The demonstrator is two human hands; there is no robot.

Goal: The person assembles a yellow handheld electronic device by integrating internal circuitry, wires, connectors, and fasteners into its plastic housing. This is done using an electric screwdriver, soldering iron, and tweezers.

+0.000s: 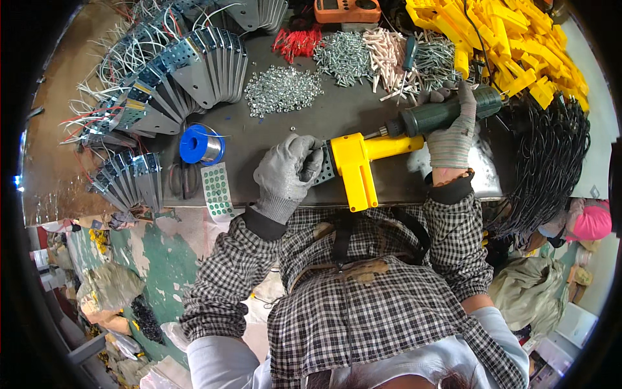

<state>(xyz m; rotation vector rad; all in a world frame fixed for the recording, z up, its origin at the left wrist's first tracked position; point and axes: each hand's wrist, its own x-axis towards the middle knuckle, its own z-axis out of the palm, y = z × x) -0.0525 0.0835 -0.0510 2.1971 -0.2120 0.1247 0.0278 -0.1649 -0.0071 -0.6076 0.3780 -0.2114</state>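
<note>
left hand (288, 170) grips the perforated plate (326, 167), right hand (452, 135) the green driver (420, 119). the yellow housing (354, 170) seems light, stiff; best held mid-body.

Your left forearm (220, 282) angles far and rightward, sleeved in checks, and there's your gloved left hand (288, 167), curled in tight! Across on the right, your right forearm (457, 240) reaches almost straight far, wrist (448, 175) partly bare, right hand (452, 139) wrapped round, one finger (465, 102) stretched long.
</note>
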